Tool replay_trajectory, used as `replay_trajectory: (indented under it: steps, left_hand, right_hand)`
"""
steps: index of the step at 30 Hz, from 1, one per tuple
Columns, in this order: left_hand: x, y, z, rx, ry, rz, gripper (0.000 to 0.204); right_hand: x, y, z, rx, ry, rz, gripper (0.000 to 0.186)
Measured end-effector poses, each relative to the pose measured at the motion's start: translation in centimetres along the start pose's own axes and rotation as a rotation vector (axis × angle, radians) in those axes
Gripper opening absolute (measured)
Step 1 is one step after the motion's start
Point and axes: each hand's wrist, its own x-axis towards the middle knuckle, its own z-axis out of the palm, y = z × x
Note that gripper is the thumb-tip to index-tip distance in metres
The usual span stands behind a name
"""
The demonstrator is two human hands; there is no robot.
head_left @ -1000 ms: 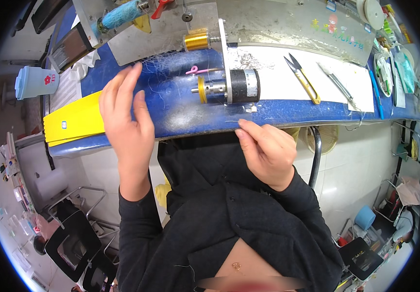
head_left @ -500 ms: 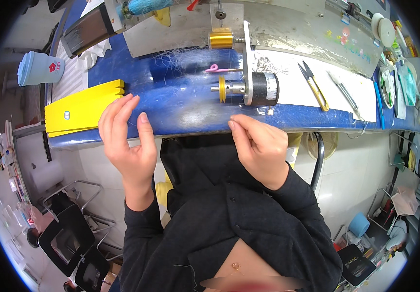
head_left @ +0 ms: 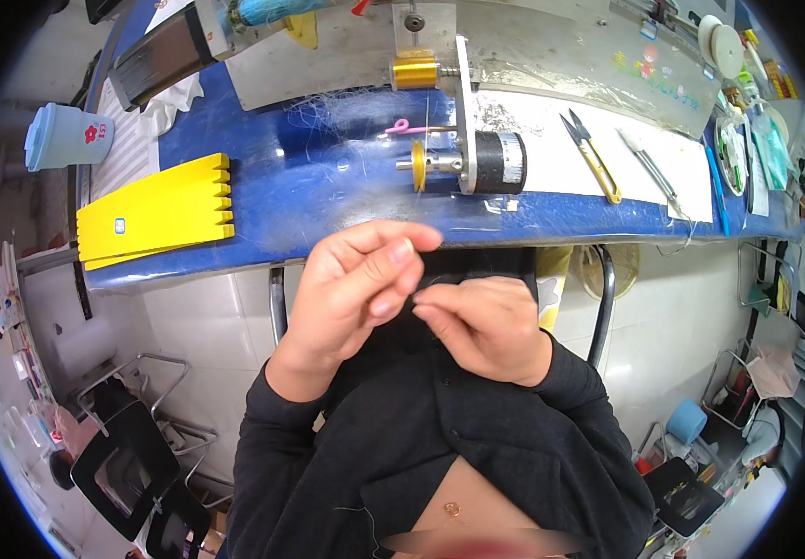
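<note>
My left hand (head_left: pixel 351 293) is curled with thumb and fingers drawn together, just off the table's front edge. Close beside it, my right hand (head_left: pixel 491 326) makes a pinch, its fingertips nearly meeting the left ones. Whatever sits between the fingers is too fine to make out. Beyond them on the blue table mat (head_left: pixel 309 219) stands a small winding device: a black motor (head_left: pixel 498 162) on an upright metal bracket (head_left: pixel 465 121), with a yellow-wound ring (head_left: pixel 418 166) on its shaft. Above that are a pink looped guide (head_left: pixel 401 127) and a spool of golden thread (head_left: pixel 416 74).
Yellow notched boards (head_left: pixel 156 214) lie at the left, near a light-blue lidded cup (head_left: pixel 69 137). Right of the motor, yellow-handled thread snips (head_left: pixel 593 158), a grey-white pen-like tool (head_left: pixel 649 166) and a blue pen (head_left: pixel 717 186) rest on or beside white paper. Loose thread tangles (head_left: pixel 333 107) lie behind.
My left hand has moved right and toward my body, from beside the yellow boards to my right hand, and its spread fingers have curled in. My right hand has come slightly lower, still pinched.
</note>
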Motion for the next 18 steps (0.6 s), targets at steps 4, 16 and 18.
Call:
replay_trajectory:
  steps: [4, 16, 18]
  left_hand:
    - [-0.8, 0.0, -0.6, 0.07, 0.15, 0.038, 0.022]
    - [-1.9, -0.6, -0.3, 0.358, 0.276, 0.163, 0.02]
    - [-2.0, -0.6, -0.3, 0.411, 0.287, 0.171, 0.02]
  right_hand:
    - [-0.2, 0.7, -1.8, -0.172, 0.207, 0.102, 0.016]
    - [0.4, 1.5, -1.3, -0.063, 0.171, -0.064, 0.025]
    - [0.1, 1.3, -2.2, 0.045, 0.109, -0.125, 0.024]
